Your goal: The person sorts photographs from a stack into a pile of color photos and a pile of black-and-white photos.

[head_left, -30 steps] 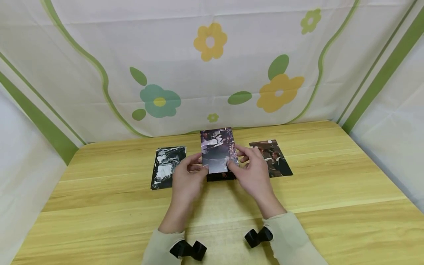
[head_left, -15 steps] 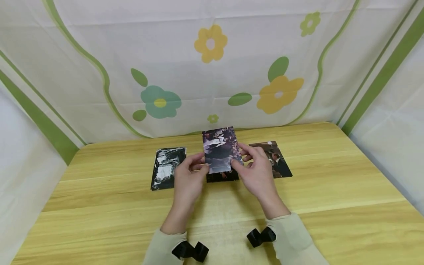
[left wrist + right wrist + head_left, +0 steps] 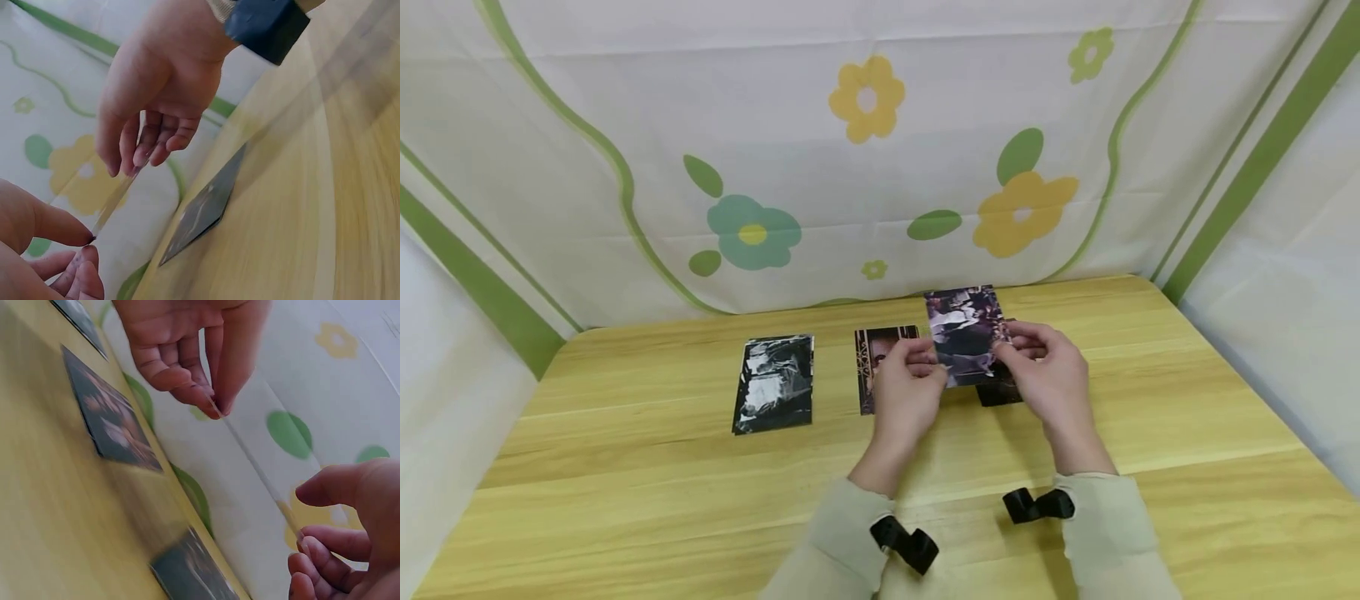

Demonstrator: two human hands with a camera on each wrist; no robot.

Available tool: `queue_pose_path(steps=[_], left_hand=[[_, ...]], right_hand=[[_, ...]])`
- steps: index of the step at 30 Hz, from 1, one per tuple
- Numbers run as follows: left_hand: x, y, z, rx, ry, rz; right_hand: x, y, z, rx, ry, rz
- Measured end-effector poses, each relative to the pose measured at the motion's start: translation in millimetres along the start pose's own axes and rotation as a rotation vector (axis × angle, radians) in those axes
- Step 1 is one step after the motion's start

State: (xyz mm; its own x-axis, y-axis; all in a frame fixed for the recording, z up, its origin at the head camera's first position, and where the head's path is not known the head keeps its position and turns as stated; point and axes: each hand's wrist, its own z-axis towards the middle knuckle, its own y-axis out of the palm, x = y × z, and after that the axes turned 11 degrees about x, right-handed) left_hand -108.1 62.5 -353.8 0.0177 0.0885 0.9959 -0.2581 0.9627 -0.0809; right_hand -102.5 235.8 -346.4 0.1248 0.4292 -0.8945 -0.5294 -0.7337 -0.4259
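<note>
A colour photo print (image 3: 966, 333) is held above the table between both hands. My left hand (image 3: 908, 392) pinches its lower left edge between thumb and fingers. At its right edge, my right hand (image 3: 1051, 379) has curled fingers against the card; in the right wrist view, the right thumb (image 3: 322, 487) stands a little apart from it. Beneath the held print lies a dark photo (image 3: 1000, 395), mostly covered. A second photo (image 3: 867, 367) with an ornate pattern lies partly behind my left hand. Farther left is a small stack of black-and-white photos (image 3: 775, 385).
The wooden table (image 3: 625, 500) ends at a white cloth backdrop (image 3: 820, 158) printed with flowers. Beige sleeves (image 3: 1108, 533) carry black wrist devices (image 3: 910, 546).
Both hands have carried the held photo to the right, from over the middle photo to over the right one. The middle photo now shows more. The head view has shifted slightly.
</note>
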Motion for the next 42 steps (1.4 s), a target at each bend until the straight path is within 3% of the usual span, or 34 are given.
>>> queue_pose_path(steps=[5, 10, 19, 27, 42], left_hand=[[4.1, 25.8, -6.1, -0.046, 0.018, -0.016], [4.7, 38.9, -9.1, -0.067, 0.008, -0.001], [-11.0, 47.2, -6.4, -0.073, -0.027, 0.105], [-21.1, 49.8, -7.6, -0.108, -0.058, 0.201], [-25.3, 51.7, -9.9, -0.156, -0.026, 0.261]], right_hand=[[8, -18, 10, 0.045, 0.056, -0.033], [15, -26, 15, 0.054, 0.086, -0.068], [27, -22, 21, -0.013, 0.032, -0.190], [48, -16, 24, -0.085, 0.046, -0.252], [56, -15, 25, -0.091, -0.007, -0.308]])
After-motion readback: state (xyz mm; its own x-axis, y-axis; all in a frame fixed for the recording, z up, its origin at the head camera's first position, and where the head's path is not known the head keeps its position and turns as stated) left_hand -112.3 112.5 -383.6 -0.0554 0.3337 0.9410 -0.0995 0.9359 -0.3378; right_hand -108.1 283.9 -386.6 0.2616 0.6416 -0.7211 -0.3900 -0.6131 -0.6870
